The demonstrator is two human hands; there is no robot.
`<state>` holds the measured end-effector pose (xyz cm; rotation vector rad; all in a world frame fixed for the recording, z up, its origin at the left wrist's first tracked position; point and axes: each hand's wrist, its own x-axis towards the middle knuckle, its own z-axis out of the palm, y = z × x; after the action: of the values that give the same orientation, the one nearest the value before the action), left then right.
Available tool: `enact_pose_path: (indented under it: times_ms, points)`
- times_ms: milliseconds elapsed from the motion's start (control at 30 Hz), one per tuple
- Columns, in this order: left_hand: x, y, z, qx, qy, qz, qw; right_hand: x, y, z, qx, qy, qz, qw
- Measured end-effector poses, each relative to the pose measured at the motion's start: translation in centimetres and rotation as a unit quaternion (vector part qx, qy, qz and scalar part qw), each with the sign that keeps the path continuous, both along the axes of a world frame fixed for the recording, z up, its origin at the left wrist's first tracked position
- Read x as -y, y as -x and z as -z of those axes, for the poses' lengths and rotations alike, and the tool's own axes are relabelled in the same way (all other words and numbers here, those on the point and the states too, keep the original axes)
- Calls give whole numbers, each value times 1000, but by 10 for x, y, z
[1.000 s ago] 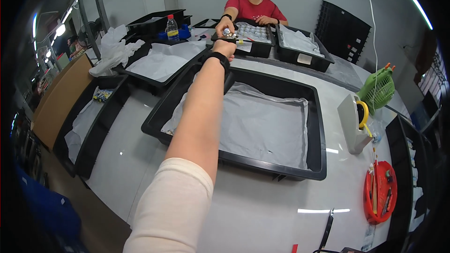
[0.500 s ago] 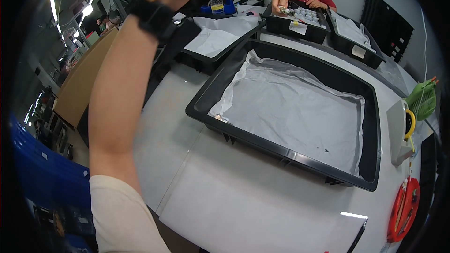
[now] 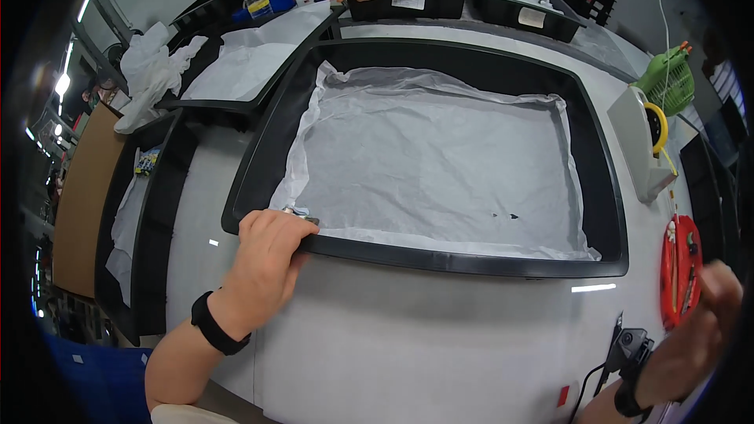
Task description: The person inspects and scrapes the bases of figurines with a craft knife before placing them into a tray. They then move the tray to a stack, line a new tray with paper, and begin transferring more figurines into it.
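Since a moment earlier, the left hand has been brought to the near left corner of the tray, and the right hand into view. The tray is set on the counter and lined with paper. The left hand is curled over the rim, fingers together; whether the small part at its fingertips is pinched cannot be told. Near the red basket, the right hand is blurred, its state unclear.
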<state>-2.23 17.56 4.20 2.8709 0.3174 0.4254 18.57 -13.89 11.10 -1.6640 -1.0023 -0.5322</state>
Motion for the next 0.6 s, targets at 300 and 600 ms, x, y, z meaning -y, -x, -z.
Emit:
enact_pose_path:
  times_ms: [300,600]
  points:
    - [12,5,27,102,-76,-3,992,-22,-8,64,33,388,-120,913]
    - [13,8,26,118,-70,-8,991,-18,-16,70,108,373,-130,912]
